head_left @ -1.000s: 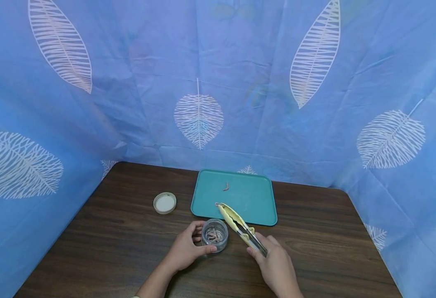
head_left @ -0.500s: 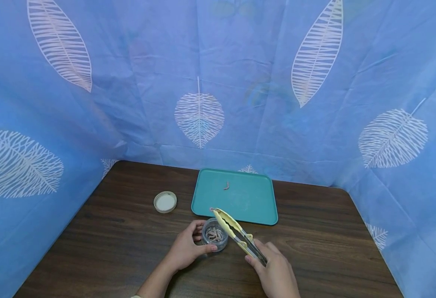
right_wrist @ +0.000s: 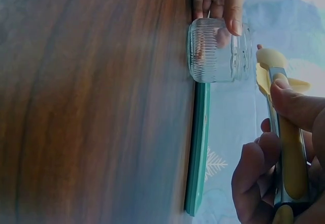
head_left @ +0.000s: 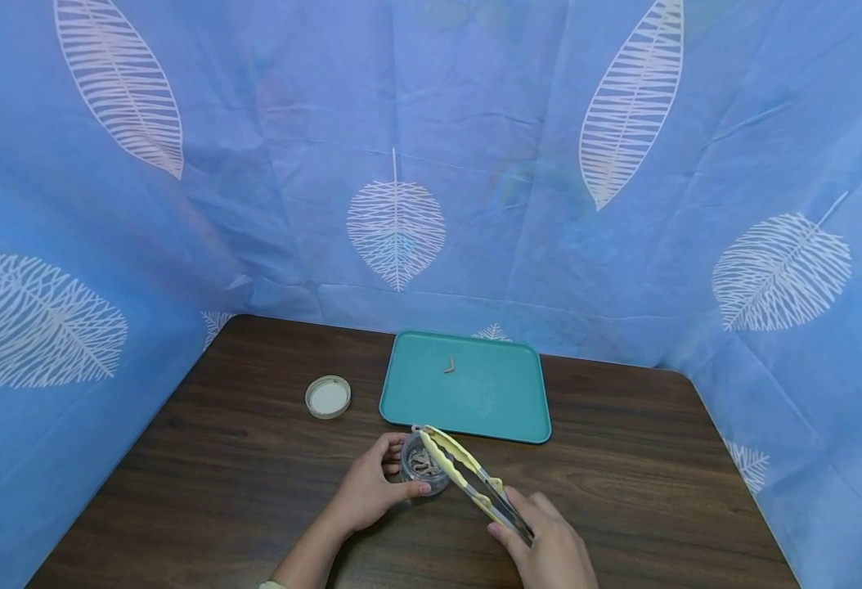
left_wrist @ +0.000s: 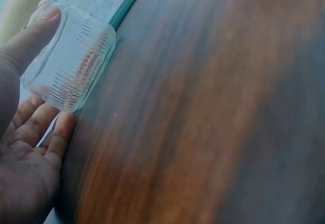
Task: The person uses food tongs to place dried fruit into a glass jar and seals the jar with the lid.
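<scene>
My left hand [head_left: 370, 488] holds a clear glass jar [right_wrist: 218, 56] with ribbed sides, thumb on one side and fingers on the other. Inside the jar lie several pinkish, worm-like pieces [head_left: 424, 466]. My right hand [head_left: 550, 546] grips pale yellow tongs [head_left: 460, 451] with metal arms. The tips of the tongs are over the jar's mouth, with a small pink piece [head_left: 417, 428] between them. In the right wrist view, that piece barely shows past the tongs' head. Part of the jar's rim is hidden behind the tongs in the head view.
A teal tray [head_left: 505, 393] lies behind the jar, bearing one curved pink piece [head_left: 450, 365]. Left of it is a round jar lid [head_left: 328, 397], its white inside up. Everything stands on a dark wooden table [head_left: 240, 458], with blue leaf-patterned cloth [head_left: 284, 213] around it.
The right hand's tongs have come from the tray's near edge toward me and slightly left, carrying the pink piece over the jar. The left hand and jar have stayed in place.
</scene>
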The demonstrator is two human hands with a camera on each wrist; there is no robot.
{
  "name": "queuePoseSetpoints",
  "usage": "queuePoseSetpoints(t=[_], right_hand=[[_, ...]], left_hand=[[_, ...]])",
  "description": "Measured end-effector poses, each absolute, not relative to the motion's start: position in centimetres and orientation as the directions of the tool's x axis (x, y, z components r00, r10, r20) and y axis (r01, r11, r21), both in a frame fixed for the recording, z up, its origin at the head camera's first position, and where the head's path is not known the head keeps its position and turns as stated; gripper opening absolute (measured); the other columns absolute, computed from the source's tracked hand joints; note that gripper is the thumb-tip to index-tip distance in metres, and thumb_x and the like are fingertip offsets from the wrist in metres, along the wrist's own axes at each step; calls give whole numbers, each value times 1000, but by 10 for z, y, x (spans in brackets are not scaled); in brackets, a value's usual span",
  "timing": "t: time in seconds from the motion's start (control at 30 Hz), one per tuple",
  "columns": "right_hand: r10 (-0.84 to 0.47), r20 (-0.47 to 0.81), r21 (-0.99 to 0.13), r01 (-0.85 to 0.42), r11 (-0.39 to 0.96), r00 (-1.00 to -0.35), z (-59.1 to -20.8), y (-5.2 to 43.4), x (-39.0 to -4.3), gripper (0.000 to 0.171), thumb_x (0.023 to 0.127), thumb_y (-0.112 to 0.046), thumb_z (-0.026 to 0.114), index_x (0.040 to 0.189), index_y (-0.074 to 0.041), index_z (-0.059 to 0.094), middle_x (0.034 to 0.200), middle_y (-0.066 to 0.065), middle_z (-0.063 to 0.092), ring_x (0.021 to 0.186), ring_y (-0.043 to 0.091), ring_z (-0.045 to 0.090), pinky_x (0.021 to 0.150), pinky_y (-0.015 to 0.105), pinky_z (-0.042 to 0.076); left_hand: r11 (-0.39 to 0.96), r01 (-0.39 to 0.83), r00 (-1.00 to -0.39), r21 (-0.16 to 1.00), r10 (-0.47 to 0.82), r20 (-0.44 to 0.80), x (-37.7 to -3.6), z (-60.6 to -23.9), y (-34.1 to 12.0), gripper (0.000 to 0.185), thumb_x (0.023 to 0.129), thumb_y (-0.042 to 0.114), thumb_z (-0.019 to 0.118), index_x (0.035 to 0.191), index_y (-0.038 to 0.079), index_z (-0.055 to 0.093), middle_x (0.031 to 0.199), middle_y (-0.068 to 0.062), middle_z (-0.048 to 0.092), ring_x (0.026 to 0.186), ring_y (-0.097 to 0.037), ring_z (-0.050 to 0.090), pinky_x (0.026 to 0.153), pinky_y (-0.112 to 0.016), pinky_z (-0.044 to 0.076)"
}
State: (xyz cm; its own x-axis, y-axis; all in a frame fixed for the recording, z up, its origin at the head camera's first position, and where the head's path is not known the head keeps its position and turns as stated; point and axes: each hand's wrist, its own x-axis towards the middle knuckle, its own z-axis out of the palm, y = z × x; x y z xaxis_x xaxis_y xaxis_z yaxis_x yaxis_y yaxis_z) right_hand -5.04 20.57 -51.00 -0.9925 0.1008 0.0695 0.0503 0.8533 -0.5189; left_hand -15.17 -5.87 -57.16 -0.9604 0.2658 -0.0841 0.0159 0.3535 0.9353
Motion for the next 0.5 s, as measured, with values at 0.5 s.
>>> queuePoseSetpoints(t=[0.5], right_hand=[[122,32,-507,89,858,-992,-511,213,-45,65,82,-37,94,141,-19,74,103,-11,68,72,-3,49,61,22,44]], left_hand=[[344,22,-962,939,264,-74,-153,-574,-59,80,83,39,97,148,13,58,141,-11,68,125,-25,66,104,-37,58]])
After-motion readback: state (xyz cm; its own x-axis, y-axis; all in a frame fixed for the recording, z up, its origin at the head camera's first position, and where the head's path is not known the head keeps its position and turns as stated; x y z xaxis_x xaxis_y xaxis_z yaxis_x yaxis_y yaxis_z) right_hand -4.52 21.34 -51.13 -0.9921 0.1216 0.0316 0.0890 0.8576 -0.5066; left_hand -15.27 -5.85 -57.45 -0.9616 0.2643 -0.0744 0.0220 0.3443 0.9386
